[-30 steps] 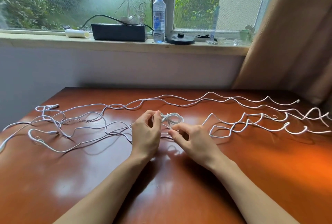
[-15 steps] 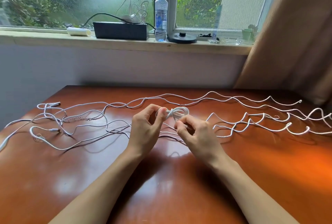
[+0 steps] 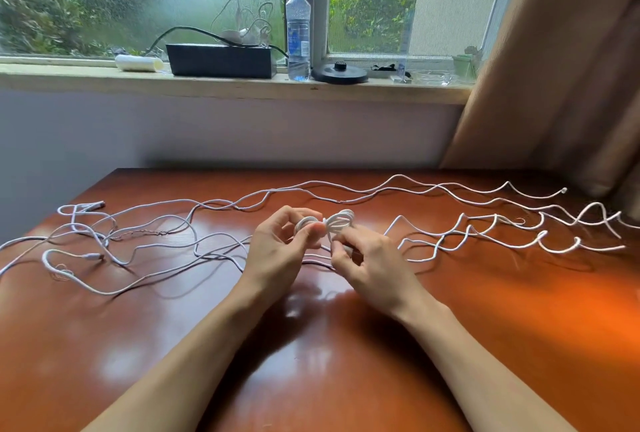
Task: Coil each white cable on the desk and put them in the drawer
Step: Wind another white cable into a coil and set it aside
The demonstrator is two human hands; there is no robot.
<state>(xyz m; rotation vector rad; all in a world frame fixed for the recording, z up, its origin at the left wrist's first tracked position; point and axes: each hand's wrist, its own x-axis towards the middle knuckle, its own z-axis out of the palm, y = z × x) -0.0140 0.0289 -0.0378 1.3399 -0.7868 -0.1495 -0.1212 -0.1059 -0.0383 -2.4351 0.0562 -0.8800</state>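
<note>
Surface: glossy wood, carried all cables.
White cables: several, loose, kinked. Long axes ran left-right across far half of surface, ends near both side edges. Judged light, limp, kink-retaining, prone to snagging neighbours. Best taken near free end, loops pinched at crossing.
Coil: small, part-wound, held just above surface at centre, loops fanned left and right.
Left hand: grip closed, thumb and forefinger pinching coil.
Right hand: grip curled round coil's near side.
Drawer: not visible.
</note>
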